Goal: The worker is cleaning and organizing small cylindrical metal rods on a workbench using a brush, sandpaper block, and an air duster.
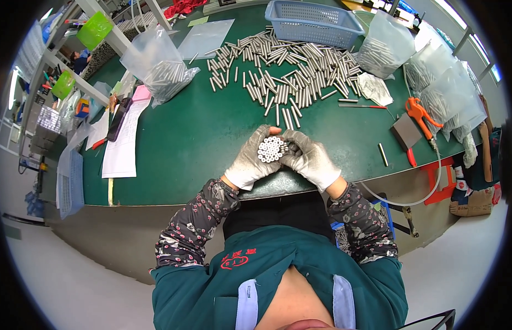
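Left hand (251, 159), gloved, clasped round bundle of metal tubes (271, 149), ends up; right hand (312, 160), gloved, together with it, touching bundle's right side, grip unclear; loose metal tubes (300, 71), heaped on green bench (184, 143) beyond both hands; orange air gun (420, 115), to their right

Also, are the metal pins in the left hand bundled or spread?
Bundled: the left hand clasps the metal pins, their round ends packed together.

Heaped metal rods (306, 94) show a workshop.

Head-worn fisheye, down over green table (190, 143)
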Tool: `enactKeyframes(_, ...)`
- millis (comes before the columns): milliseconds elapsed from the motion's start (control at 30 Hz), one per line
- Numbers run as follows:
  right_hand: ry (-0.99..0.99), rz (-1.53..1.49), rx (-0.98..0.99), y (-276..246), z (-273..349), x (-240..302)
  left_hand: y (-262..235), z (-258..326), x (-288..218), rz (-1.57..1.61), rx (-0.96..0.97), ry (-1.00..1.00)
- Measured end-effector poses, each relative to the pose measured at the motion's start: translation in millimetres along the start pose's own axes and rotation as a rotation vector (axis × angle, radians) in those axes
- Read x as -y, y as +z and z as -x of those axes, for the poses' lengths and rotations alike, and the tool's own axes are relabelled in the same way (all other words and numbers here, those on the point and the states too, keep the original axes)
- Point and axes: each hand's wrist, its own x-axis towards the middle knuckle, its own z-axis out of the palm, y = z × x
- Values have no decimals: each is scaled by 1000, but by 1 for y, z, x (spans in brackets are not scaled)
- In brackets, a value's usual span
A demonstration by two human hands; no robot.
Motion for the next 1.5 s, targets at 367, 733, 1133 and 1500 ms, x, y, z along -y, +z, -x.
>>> enactKeyframes(367,-75,108,-129,2,0,-7,-2,-18,-3,5,112,75)
enactKeyframes(733,-13,-39,-62,-4,3,-11,2,-19,7,-107,91,171)
enactKeyframes(1133,73,13,-55,-10,-4,-4,6,-28,7,-138,68,131)
enactKeyframes(1500,215,-216,-36,-11,3,-7,9,-28,-1,-354,48,187)
